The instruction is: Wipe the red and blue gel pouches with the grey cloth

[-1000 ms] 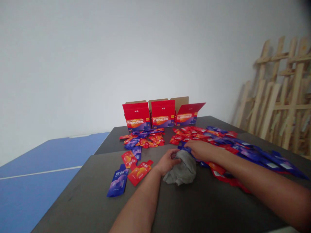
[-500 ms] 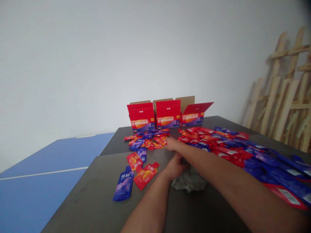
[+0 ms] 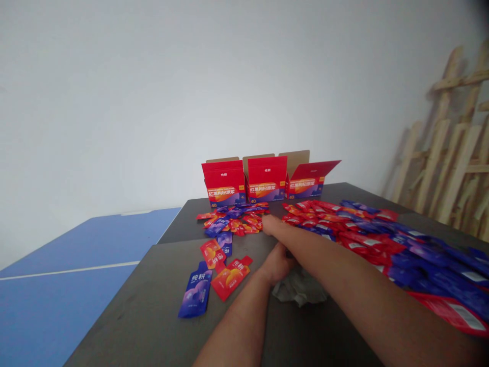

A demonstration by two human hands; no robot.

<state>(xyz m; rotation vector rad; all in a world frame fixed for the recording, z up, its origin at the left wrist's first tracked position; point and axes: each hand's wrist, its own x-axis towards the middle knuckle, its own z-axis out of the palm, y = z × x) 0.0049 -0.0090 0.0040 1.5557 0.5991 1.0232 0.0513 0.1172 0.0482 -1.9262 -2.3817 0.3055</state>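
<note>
My left hand (image 3: 278, 263) is low over the table with its fingers curled, at the upper edge of a crumpled grey cloth (image 3: 300, 289) that it appears to grip. My right forearm crosses in front and hides some of those fingers. Farther off, my right hand (image 3: 270, 225) is at the right edge of a pile of red and purple pouches (image 3: 234, 224); its fingertips are hidden. Closer on the left lie a purple pouch (image 3: 195, 293), a red-orange pouch (image 3: 231, 278) and another red-orange pouch (image 3: 211, 251), which overlaps a purple one.
Three red and purple cartons with raised flaps stand at the back: left carton (image 3: 225, 191), middle carton (image 3: 266, 186), right carton (image 3: 305, 186). A large heap of pouches (image 3: 367, 239) covers the dark table's (image 3: 145, 316) right side. A blue table (image 3: 76, 295) adjoins left; wooden slats (image 3: 454, 168) lean right.
The view has shifted slightly, so most things sit a little farther right. Both hands keep nearly the same places beside the cloth and the pouch pile.
</note>
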